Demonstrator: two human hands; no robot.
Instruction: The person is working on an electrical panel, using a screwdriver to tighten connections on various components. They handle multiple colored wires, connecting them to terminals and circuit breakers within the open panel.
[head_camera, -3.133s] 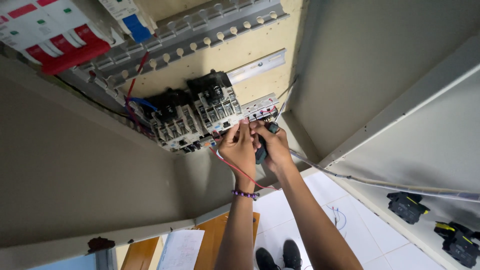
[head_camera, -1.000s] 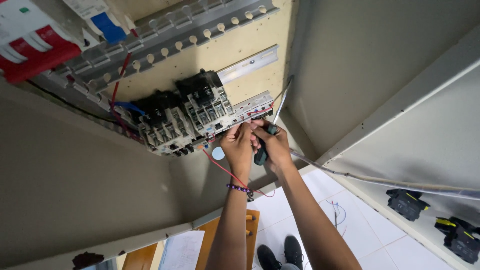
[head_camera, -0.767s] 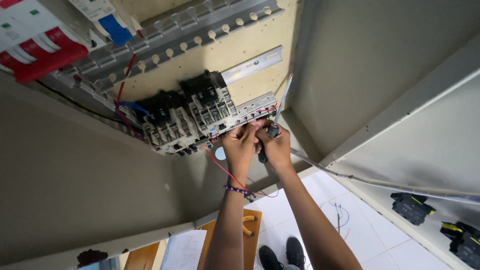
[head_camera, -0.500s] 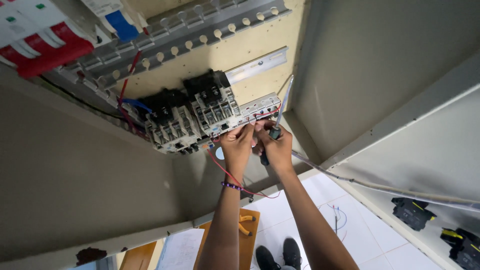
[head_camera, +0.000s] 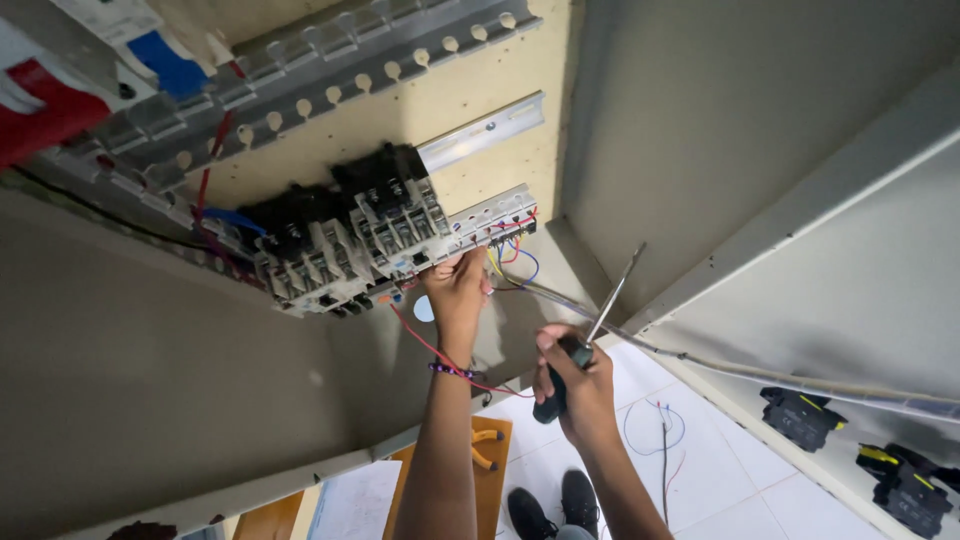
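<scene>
My left hand (head_camera: 457, 292) reaches up to the grey contactors (head_camera: 350, 240) on the cabinet's back plate, its fingers pinched on a red wire (head_camera: 440, 356) at the lower terminals. A beaded bracelet sits on that wrist. My right hand (head_camera: 575, 385) is lower and apart from the plate, shut on a screwdriver (head_camera: 590, 335) with a dark handle; its shaft points up to the right. Beside the contactors a grey terminal strip (head_camera: 490, 214) carries red, blue and yellow wires.
A perforated wiring duct (head_camera: 330, 60) and a bare rail (head_camera: 480, 133) cross the beige plate above. Red and white breakers (head_camera: 60, 90) sit top left. Black devices (head_camera: 800, 418) hang on the open door at right. Loose wires (head_camera: 660, 440), pliers (head_camera: 484, 447) and paper lie below.
My right hand has drawn the screwdriver down and away from the terminal strip. My left hand stays up at the contactor terminals with the red wire.
</scene>
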